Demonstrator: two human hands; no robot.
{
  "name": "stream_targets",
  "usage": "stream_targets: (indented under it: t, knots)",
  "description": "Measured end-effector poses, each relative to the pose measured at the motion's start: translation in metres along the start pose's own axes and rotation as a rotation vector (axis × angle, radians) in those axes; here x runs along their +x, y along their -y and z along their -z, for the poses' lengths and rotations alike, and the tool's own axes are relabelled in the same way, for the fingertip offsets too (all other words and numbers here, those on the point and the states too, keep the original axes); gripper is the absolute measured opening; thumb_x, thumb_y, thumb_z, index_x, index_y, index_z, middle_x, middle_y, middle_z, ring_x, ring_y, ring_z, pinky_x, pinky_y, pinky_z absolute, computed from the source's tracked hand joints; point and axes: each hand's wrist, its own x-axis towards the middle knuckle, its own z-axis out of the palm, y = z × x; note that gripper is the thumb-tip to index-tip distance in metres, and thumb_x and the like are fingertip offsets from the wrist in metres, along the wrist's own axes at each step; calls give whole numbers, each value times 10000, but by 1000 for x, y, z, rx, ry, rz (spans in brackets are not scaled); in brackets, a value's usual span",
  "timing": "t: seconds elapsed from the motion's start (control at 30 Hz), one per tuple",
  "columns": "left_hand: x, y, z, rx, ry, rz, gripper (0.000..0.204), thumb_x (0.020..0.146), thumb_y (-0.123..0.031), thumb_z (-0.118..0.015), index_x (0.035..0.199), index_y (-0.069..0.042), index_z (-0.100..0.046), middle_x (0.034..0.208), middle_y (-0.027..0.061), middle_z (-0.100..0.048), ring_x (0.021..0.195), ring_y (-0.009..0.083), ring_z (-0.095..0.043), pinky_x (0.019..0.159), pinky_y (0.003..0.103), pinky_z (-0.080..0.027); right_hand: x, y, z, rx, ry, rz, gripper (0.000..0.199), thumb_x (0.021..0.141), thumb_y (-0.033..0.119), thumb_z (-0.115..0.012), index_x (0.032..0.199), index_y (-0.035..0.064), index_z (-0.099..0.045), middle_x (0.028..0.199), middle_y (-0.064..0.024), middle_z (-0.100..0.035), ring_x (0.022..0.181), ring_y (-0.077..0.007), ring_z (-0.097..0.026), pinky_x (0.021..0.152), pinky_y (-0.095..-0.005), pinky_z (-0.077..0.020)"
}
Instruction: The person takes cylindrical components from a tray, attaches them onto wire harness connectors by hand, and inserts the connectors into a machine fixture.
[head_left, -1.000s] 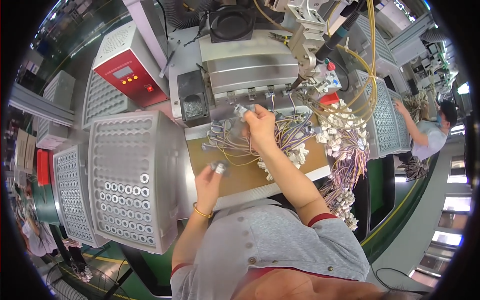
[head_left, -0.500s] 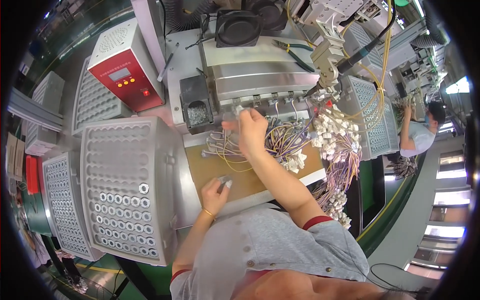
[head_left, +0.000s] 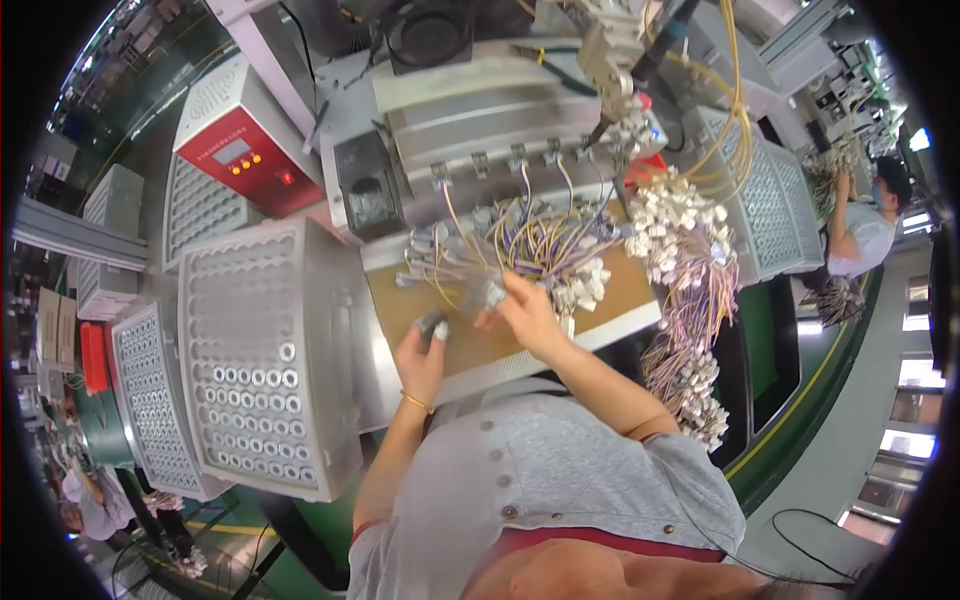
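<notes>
My left hand [head_left: 421, 368] is closed in a pinch on a small dark grey part [head_left: 431, 322], held over the brown mat [head_left: 480, 350]. To its right, my right hand [head_left: 530, 318] pinches a small silvery-white piece [head_left: 491, 294] that motion blurs, so its kind is unclear. Just beyond the hands lies a bundle of yellow and purple wires [head_left: 545, 240] with small grey round parts and white connectors at the ends. Behind the bundle stands a metal fixture [head_left: 490, 125] with a row of clips along its front. Wires hang from several clips, including the leftmost.
Grey trays [head_left: 240, 330] with rows of silver ring-shaped parts stand at left. A red and white control box [head_left: 235, 150] sits behind. A black bin [head_left: 368, 195] is left of the fixture. White-connector wires [head_left: 690, 250] spill over the right edge. A co-worker [head_left: 865, 225] sits far right.
My right hand has drawn back from the fixture's leftmost clip to above the mat, close to my left hand. A wire now shows hanging from that clip. The whole view has shifted slightly.
</notes>
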Motion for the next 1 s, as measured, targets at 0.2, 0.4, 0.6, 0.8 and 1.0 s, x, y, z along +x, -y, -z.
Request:
stream_targets:
  t: [0.2, 0.4, 0.6, 0.8, 1.0]
  knots:
    - [3, -98, 5, 316, -6, -547, 378, 591, -37, -655, 961, -7, -581, 909, 107, -594, 887, 308, -546, 770, 353, -435, -7, -3, 1, 397, 137, -237, 341, 855, 77, -359, 1185, 41, -438, 1102, -39, -521, 978, -142, -521, 792, -290, -446]
    - [11, -121, 8, 618, 139, -981, 435, 522, 28, -648, 946, -53, -598, 867, 95, -593, 814, 288, -545, 744, 413, -414, -23, 4, -7, 481, 207, -205, 231, 873, 150, -410, 1068, 45, -478, 926, -41, -536, 734, -81, -540, 640, -231, -469]
    - [4, -127, 8, 558, 185, -1001, 414, 521, 39, -644, 925, -41, -601, 818, 91, -589, 759, 282, -544, 700, 398, -420, -32, -5, 1, 554, 306, -318, 322, 895, 213, -406, 1168, 46, -446, 1058, -57, -539, 872, -150, -565, 660, -283, -485]
    - [-1, -122, 3, 530, 167, -997, 293, 540, 1, -649, 828, -3, -591, 744, 89, -581, 699, 295, -531, 642, 403, -418, -34, -7, 8, 624, 347, -361, 340, 879, 240, -450, 1158, 47, -461, 1056, -58, -545, 850, -142, -566, 631, -272, -476]
    - [-10, -126, -1, 374, 94, -804, 334, 547, 33, -638, 877, 19, -588, 787, 109, -574, 719, 293, -521, 644, 369, -410, -40, 4, 6, 557, 401, -310, 256, 882, 166, -396, 1106, 49, -431, 947, -67, -567, 797, -151, -600, 608, -242, -469]
